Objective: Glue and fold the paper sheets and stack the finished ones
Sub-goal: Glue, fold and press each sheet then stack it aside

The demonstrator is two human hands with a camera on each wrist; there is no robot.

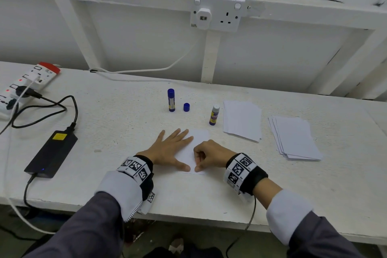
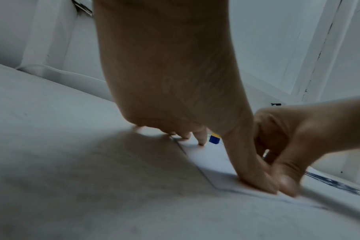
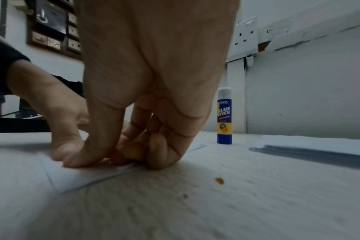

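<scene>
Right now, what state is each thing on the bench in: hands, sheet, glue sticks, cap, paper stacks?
left hand: flat, fingers spread, pressing the sheet
right hand: fingers curled, pinching the sheet's near edge
paper sheet: lying on the bench under both hands
blue-capped glue stick: upright, capped
loose blue cap: off, standing alone
second glue stick: upright, no blue cap
nearer paper stack: lying flat
far-right paper stack: fanned, flat
</scene>
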